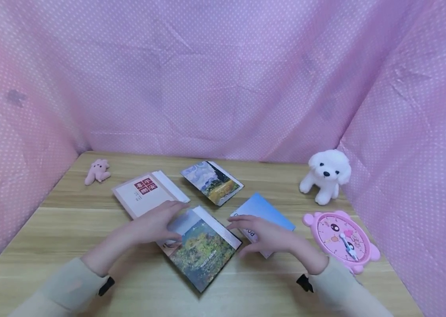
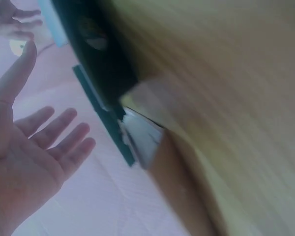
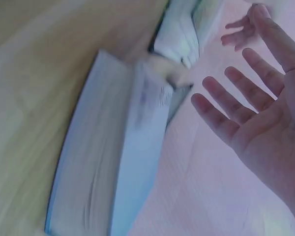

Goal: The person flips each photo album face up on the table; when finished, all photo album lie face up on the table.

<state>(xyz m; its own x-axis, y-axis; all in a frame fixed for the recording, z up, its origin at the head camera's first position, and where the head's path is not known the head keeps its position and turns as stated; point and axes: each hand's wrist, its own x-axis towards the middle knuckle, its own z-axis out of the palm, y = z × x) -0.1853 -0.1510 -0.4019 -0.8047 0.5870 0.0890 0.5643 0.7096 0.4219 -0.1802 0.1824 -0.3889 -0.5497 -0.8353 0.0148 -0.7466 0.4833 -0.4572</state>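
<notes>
A photo album with a painted garden cover (image 1: 203,255) lies between the hands, overlapping a cream album with red characters (image 1: 129,198). My left hand (image 1: 159,223) is over the garden album's left side, fingers spread and holding nothing. On the other side, my right hand (image 1: 266,233) hangs over a blue book (image 1: 268,210), its thumb near the garden album's right corner. In the right wrist view the loosely spread fingers (image 3: 250,88) stand apart from the blue book's thick page block (image 3: 88,147). The left wrist view shows an empty palm (image 2: 24,162) too.
Behind them lies another album with a painted field cover (image 1: 213,182). A small pink plush toy (image 1: 98,171) sits at the back left. At the right are a white plush dog (image 1: 326,174) and a pink toy clock (image 1: 343,237). Pink dotted cloth (image 1: 215,79) encloses the wooden table (image 1: 68,220).
</notes>
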